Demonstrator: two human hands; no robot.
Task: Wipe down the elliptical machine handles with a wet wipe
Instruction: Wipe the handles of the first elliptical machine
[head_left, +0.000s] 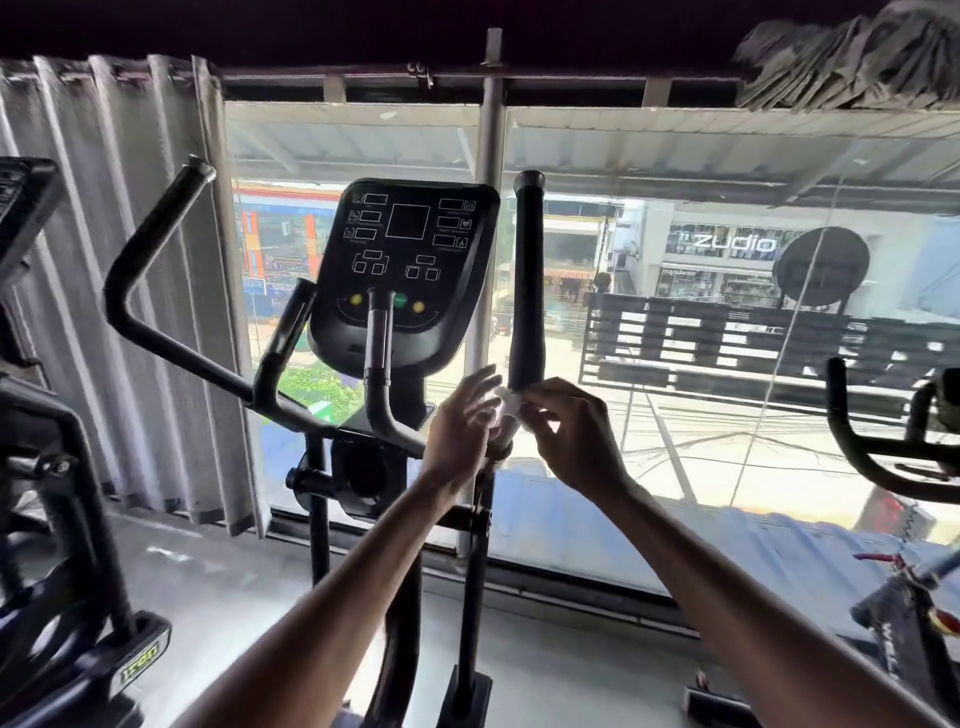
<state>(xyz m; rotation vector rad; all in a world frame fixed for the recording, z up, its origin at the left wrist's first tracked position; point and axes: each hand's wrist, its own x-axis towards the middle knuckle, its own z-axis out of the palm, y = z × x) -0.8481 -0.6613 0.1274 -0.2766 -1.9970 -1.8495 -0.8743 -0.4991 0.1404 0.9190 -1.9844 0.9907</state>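
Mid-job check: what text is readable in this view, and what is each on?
"zudio": storefront sign across the street.
Console button labels: too small to read.
Pedal label on the left machine: too blurred to read.
Smaller shop signs outside: blurred.

L hand (460, 418) open, R hand (569, 434) in pinch.
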